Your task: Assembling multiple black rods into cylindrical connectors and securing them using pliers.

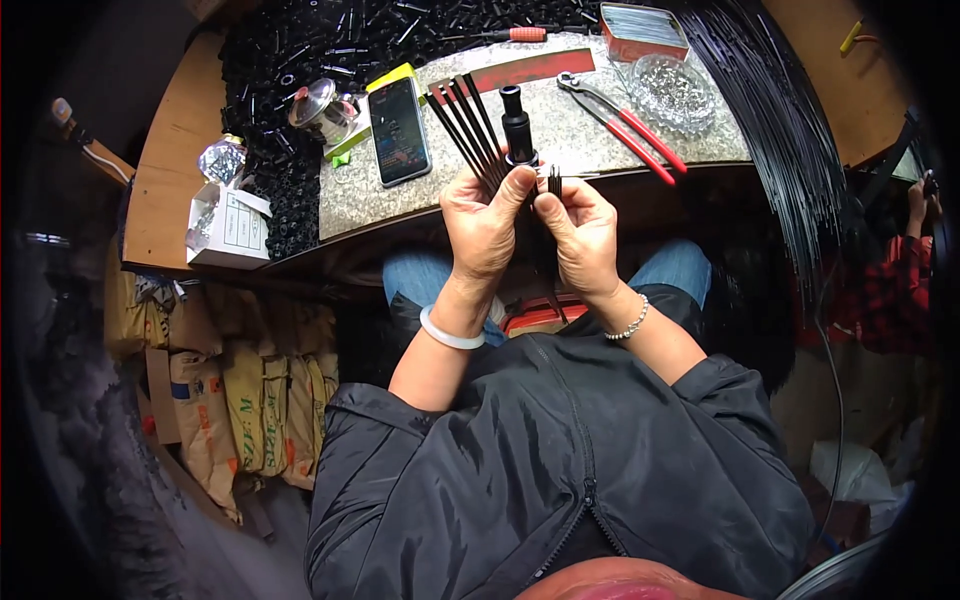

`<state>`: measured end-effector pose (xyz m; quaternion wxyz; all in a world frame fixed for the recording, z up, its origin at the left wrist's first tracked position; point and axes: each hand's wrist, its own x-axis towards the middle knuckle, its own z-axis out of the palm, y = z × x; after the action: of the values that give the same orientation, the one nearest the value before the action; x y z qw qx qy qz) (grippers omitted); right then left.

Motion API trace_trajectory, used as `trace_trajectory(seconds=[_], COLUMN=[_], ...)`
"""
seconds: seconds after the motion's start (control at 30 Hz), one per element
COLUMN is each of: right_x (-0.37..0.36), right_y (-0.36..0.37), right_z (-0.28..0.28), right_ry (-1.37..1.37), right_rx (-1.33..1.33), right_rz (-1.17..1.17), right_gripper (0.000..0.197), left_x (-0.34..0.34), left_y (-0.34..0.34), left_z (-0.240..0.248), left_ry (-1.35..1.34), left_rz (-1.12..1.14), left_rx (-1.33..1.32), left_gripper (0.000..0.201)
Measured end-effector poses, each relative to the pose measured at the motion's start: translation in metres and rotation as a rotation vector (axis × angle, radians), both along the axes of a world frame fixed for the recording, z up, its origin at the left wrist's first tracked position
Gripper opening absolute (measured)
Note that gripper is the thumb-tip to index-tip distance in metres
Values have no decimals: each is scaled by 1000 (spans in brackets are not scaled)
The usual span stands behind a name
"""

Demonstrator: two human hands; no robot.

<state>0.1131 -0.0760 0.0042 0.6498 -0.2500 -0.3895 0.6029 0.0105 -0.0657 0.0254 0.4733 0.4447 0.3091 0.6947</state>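
At the bench edge, head view: your left hand [482, 222] is closed around a fan of thin black rods [466, 118], which spread up and to the left over the grey stone slab [560, 130]. Thumb and fingers are wrapped on the lower part of the bundle, a white bangle on that wrist.

Your right hand [580, 228] sits just beside the left, fingertips touching it, pinching a short cluster of black rod ends [553, 180] that sticks up above the fingers. Beaded bracelet on that wrist.

A black cylindrical fitting [516, 125] stands upright just above your left thumb, right beside the rods. Can't tell whether it rests on the slab or is held by the thumb.

On the slab: a phone [399, 130] left of the rods, screen up. Red-handled pliers [622, 122] to the right, jaws pointing up-left. A clear glass dish [672, 92] beyond the pliers, a small orange-red box [642, 30] behind it. A red-handled screwdriver [510, 34] lies at the far edge.

A heap of small black tube pieces [290, 120] covers the bench left of the slab, with a glass jar with a metal lid [320, 105] at its edge. A white carton [232, 228] sits at the bench's left corner. A long sheaf of black rods [780, 130] curves down the right side.

Below the bench, brown paper sacks [240, 400] lean on your left.
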Motion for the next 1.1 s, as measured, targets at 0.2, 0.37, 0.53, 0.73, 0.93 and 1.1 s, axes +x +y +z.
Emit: trace_trajectory(seconds=[0.2, 0.37, 0.53, 0.73, 0.93, 1.1], right_x=[6, 2, 0, -7, 1, -3], right_y=[15, 18, 21, 17, 16, 15], right_z=[-8, -6, -8, -5, -3, -4], right_ry=[44, 24, -45, -33, -110, -71], right_rx=[-100, -84, -81, -50, -60, -13], right_rz=[204, 238, 214, 209, 217, 217], right_gripper=[10, 10, 13, 14, 19, 20], left_x=[3, 0, 0, -1, -2, -3], left_y=[0, 3, 1, 3, -1, -2], left_z=[0, -4, -2, -9, -8, -10], left_ry=[-51, -66, -77, -1, -1, -1], left_rz=[13, 39, 52, 126, 79, 81], left_rx=[-12, -10, -35, 16, 15, 27], left_gripper=[20, 17, 17, 20, 22, 24])
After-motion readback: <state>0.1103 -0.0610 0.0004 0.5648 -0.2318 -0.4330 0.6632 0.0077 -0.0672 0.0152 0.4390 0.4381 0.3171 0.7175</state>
